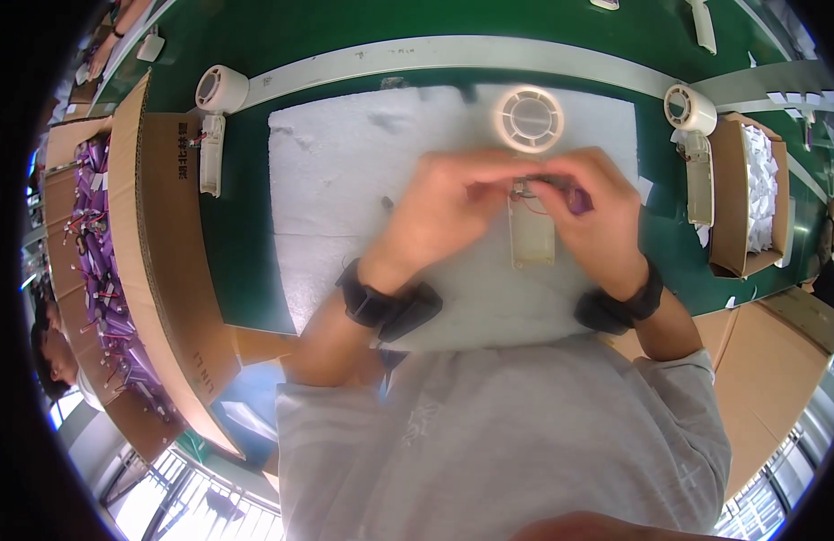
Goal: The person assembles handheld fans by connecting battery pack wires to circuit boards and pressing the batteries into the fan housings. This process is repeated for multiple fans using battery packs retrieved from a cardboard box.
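A cream handheld fan shell lies in front of me, its round grille head (529, 119) pointing away and its open, hollow handle (532, 242) toward me. Both hands meet over the neck of the shell. In the curled fingers of my right hand (602, 209) is a purple battery cell (579, 201), only its end showing. My left hand (453, 203) is closed, thumb and fingers pinching at a small part beside the thin red wire (536, 206); what exactly it grips is hidden and blurred.
A white foam mat (331, 198) covers the green table (241, 279). Similar fan shells (223, 88) (692, 110) stand left and right along a grey rail (453, 54). On the left, a cardboard box (169, 261) holds many purple cells; a smaller carton (731, 212) holds white pieces.
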Available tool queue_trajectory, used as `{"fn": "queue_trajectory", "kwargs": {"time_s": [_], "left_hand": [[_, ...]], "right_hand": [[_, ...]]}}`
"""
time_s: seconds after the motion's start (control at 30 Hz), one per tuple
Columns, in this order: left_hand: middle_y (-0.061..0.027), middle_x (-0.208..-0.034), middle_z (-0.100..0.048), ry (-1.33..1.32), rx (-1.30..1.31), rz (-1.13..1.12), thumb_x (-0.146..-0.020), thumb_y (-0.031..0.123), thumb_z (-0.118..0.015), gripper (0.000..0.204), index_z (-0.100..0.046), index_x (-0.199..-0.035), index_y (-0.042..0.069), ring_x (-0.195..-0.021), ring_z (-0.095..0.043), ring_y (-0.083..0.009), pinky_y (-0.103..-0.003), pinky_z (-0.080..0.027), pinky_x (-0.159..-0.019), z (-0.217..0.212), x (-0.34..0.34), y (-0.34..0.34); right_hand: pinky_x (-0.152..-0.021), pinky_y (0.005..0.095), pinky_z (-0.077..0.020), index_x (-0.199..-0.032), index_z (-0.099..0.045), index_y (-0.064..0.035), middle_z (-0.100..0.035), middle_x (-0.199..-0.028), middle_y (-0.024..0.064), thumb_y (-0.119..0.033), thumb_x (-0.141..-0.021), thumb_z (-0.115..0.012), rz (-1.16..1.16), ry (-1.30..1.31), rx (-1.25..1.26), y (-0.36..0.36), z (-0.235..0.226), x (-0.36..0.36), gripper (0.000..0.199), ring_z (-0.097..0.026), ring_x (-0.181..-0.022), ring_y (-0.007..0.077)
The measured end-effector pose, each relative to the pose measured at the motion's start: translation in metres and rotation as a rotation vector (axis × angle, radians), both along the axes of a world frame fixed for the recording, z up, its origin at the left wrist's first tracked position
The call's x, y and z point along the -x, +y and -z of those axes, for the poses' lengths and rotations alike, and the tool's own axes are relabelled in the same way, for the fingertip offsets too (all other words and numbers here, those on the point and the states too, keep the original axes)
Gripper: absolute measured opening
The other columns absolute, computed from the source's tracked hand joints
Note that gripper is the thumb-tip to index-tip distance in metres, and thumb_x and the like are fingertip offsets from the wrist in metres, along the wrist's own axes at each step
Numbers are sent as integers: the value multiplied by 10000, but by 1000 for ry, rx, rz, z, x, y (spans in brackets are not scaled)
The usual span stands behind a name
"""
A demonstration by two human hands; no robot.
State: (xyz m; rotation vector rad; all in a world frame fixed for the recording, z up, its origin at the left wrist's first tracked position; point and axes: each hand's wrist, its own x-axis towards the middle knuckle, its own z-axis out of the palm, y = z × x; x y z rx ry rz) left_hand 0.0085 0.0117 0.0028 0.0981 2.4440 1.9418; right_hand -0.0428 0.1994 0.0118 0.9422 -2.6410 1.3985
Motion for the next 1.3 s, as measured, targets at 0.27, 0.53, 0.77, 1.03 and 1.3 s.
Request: {"fn": "queue_trajectory", "kwargs": {"time_s": [0.27, 0.53, 0.77, 1.03, 1.3], "left_hand": [[-129, -960, -702, 111, 208, 36, -747, -107, -597, 371, -754, -1020, 89, -752, -683, -216, -289, -515, -637, -2, 4, 2], [-130, -992, -691, 137, 177, -33, -764, -106, -589, 365, -747, -1036, 80, -818, -683, -221, -289, -527, -674, 1, 5, -8], [-111, -1115, -647, 77, 122, -33, -780, -121, -604, 389, -722, -1099, 68, -930, -662, -191, -276, -554, -773, 0, 7, -24], [-91, -1170, -622, -49, -36, -129, -792, -111, -618, 369, -719, -1101, 62, -961, -640, -147, -268, -550, -808, 2, 3, -16], [-88, -1172, -619, -40, 15, -167, -791, -96, -624, 347, -716, -1091, 51, -943, -635, -130, -247, -536, -794, 2, 1, -9]], "right_hand": [[-586, 235, -453, -1009, -596, -28, -607, -853, 40, -48, -804, -749, -182, -368, -143, 14, -13, 19, 257, -548, -670, 98], [-642, 247, -481, -1234, -539, -49, -570, -896, 11, -8, -852, -654, -393, -723, 67, 28, -21, 28, 402, -573, -742, 101], [-651, 258, -509, -1161, -607, -21, -626, -990, 46, -5, -858, -635, -104, -907, -78, 33, -25, 39, 305, -643, -810, 140], [-692, 324, -540, -950, -669, 16, -662, -1060, 116, -3, -775, -734, -145, 199, -215, 29, -9, 24, 188, -662, -795, 241], [-726, 367, -554, -881, -674, 20, -688, -1053, 142, 26, -718, -741, -186, 330, -267, 22, -8, 13, 176, -660, -825, 308]]}}
